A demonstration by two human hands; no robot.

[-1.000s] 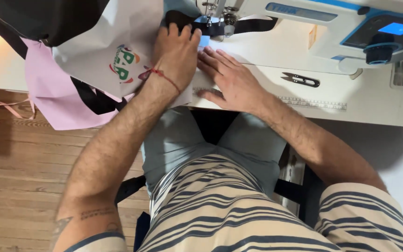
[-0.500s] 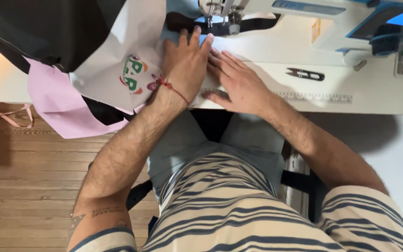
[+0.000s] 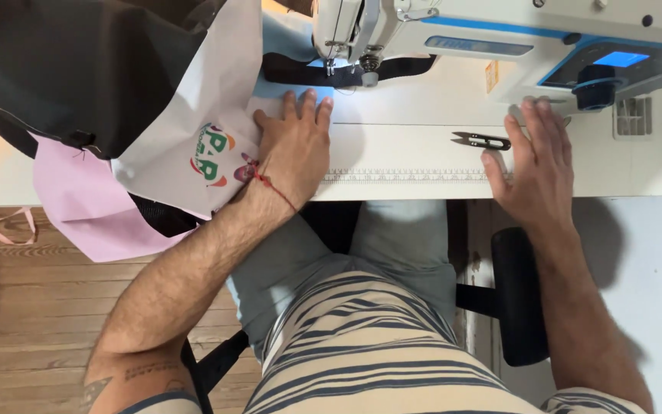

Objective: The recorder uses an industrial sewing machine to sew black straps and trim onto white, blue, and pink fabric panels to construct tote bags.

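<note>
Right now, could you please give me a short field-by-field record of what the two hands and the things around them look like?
Left hand: left hand lies flat, fingers spread, on the white fabric beside the needle area
Right hand: right hand rests open on the white table, holding nothing
Nearest tool: thread snips just by the right fingertips; contact cannot be told
Machine: sewing machine, white and blue
Under presser foot: black strap
Other cloth: pink fabric hanging off the table edge

The left hand (image 3: 294, 149) lies flat on the cloth (image 3: 193, 115) on the table (image 3: 423, 165), before the sewing machine (image 3: 499, 38); the snips (image 3: 481, 140) lie just beside the right hand (image 3: 534, 165).
</note>
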